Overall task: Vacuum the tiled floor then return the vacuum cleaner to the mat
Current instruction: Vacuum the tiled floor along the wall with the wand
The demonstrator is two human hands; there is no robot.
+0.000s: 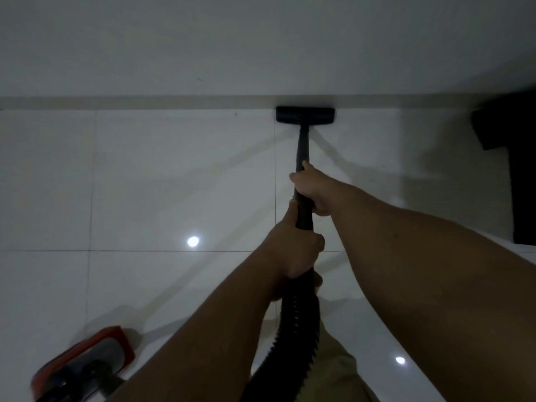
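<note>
Gripping the black vacuum wand [301,175], both hands [311,190] [295,250] wrap it; red-and-grey vacuum body [84,364] sits lower left, cut off; dark furniture [510,169] right, indistinct.

Wand [301,146], beyond the hands: black
Floor head [305,114]: black
Hose [295,320], below the hands: black, ribbed
Vacuum body [87,361], left of the hands: red and grey
Floor [162,181]: glossy white tiles, thin dark grout lines

Dim, soft head view. Two small white glare spots [193,241] on the glossy tiled floor [145,184]; faint diagonal shadows cross it. Wide-angle curvature bends the edges; the lower left corner is blurred.
</note>
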